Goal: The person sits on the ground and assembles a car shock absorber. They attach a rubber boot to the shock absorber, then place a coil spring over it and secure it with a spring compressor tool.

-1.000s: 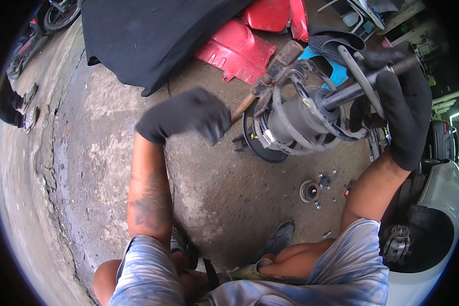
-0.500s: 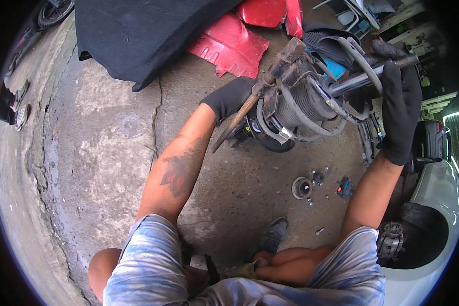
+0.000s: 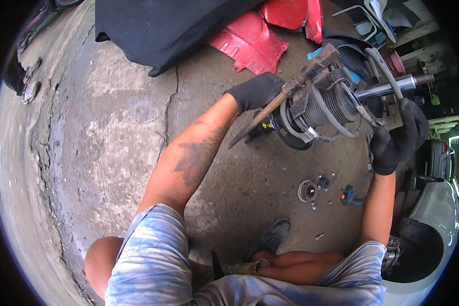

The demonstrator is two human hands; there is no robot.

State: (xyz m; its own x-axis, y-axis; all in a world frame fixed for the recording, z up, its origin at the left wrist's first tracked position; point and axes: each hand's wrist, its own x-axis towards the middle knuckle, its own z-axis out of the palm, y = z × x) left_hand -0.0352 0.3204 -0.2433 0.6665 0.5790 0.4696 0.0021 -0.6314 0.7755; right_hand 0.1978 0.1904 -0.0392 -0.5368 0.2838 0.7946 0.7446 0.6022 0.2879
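Observation:
A car strut (image 3: 386,88) is held up in front of me, its shiny rod pointing right and its black tube leftward. Around its ribbed rubber boot (image 3: 326,108) winds a grey coil spring (image 3: 387,73). A rusty spring compressor (image 3: 256,117) with a long threaded rod is hooked on the near side. My left hand (image 3: 258,94), black-gloved, grips the strut behind that rod; its fingertips are hidden. Below the shiny rod, my right hand (image 3: 404,133), also gloved, is closed round the spring's outer coil at the right.
A round mount (image 3: 307,191), loose nuts (image 3: 313,206) and a blue power tool (image 3: 350,196) lie on the concrete. Red body panels (image 3: 255,43) and a black sheet (image 3: 163,30) are ahead. A pale car body (image 3: 433,209) with an open wheel arch stands right. Someone's shoes (image 3: 31,84) show far left.
My right hand has come down from beside the shiny rod and curled round the spring coil. The strut and my left hand appear farther right in view.

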